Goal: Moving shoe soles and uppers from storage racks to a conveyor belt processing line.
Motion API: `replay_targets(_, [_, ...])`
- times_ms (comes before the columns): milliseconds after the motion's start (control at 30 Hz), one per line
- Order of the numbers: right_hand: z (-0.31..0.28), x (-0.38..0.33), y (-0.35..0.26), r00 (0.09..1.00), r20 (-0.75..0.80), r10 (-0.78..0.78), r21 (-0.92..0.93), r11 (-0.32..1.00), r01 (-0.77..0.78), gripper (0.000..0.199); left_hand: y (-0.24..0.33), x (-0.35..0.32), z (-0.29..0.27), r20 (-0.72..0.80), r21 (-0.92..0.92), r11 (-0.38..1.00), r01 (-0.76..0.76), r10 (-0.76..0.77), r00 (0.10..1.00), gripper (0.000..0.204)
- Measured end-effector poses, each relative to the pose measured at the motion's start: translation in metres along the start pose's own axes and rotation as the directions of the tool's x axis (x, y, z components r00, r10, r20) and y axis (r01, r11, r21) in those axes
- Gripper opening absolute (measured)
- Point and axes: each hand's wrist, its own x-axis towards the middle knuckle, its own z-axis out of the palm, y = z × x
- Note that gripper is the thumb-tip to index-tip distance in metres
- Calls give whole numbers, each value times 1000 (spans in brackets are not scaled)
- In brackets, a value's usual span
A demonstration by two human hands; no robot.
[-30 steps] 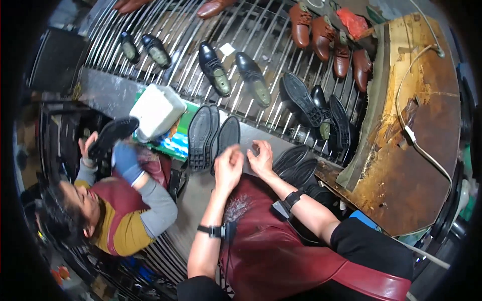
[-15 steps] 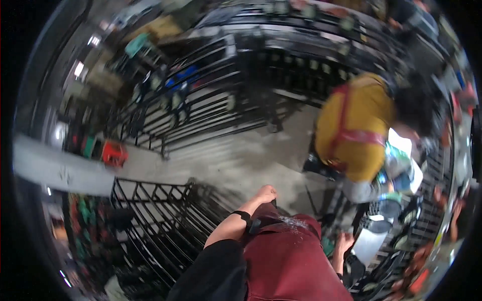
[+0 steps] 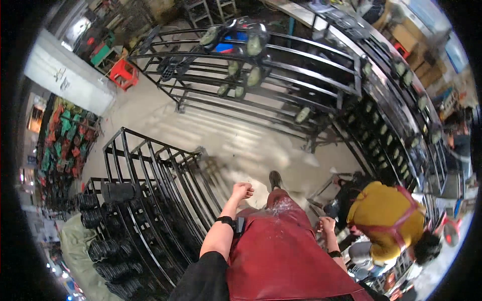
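Observation:
My left hand (image 3: 243, 190) is held out in front of me with its fingers curled closed, and nothing shows in it. A dark band circles that forearm. To the left of it stands a black metal rack (image 3: 173, 165), apart from the hand. My right hand (image 3: 327, 224) is beside the red apron (image 3: 281, 251) I wear. Its fingers are curled too, with no object visible in them. Just right of it a co-worker in a mustard top (image 3: 386, 213) with red apron straps bends over. One of my shoes (image 3: 275, 179) shows on the floor ahead.
Ahead, a long black rack (image 3: 301, 65) holds a few dark shoes with pale soles (image 3: 255, 46). Shoes fill another rack (image 3: 381, 135) at the right. Stacked black soles (image 3: 113, 248) lie at the left, near a red stool (image 3: 123, 74) and a white pillar (image 3: 70, 75).
My view has swung rightward, and the racks and pillar sit differently in it. The co-worker now appears lower and farther right. My hands stay closed, and a shoe has stepped into sight.

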Motion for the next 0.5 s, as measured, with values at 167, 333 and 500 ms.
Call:
replay_targets(167, [100, 62, -120, 989, 144, 27, -35, 999, -22, 13, 57, 17, -71, -239, -155, 988, -11, -27, 971, 30])
replay_targets(333, [254, 36, -284, 930, 363, -59, -387, 898, 208, 19, 125, 32, -129, -448, -273, 932, -240, 98, 889, 19])
replay_targets(500, [407, -2, -403, 725, 665, -182, -356, 776, 521, 22, 207, 64, -198, -600, -252, 819, -515, 286, 748, 13])
